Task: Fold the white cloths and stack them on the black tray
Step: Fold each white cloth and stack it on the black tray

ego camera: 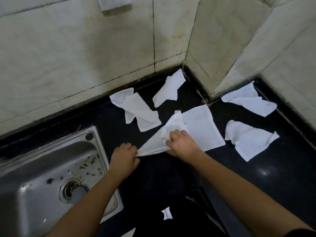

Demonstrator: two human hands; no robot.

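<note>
Cloth in work: white cloth [201,129], on the black counter [282,168] mid-frame, just right of the sink [51,151]. Its right half lies flat; its left half is bunched and drawn to a point. Left hand [124,158] pinches that near-left corner. Right hand [181,144] has fingers curled into the bunched middle, gripping it. Long axis runs diagonally, from the pinched tip beside the sink up toward the wall corner at far right; the tip points near-left. Progress: judged early. No finished fold is visible, and this cloth looks to be at the spreading stage. Four more lie crumpled and apart: far-left cloth [136,112], far-middle cloth [168,89], far-right cloth [248,100], near-right cloth [248,139]. A small white scrap [166,213] shows at the bottom on dark ground; whether that ground is the black tray, cannot tell. Left to do: all folding, all stacking.
</note>
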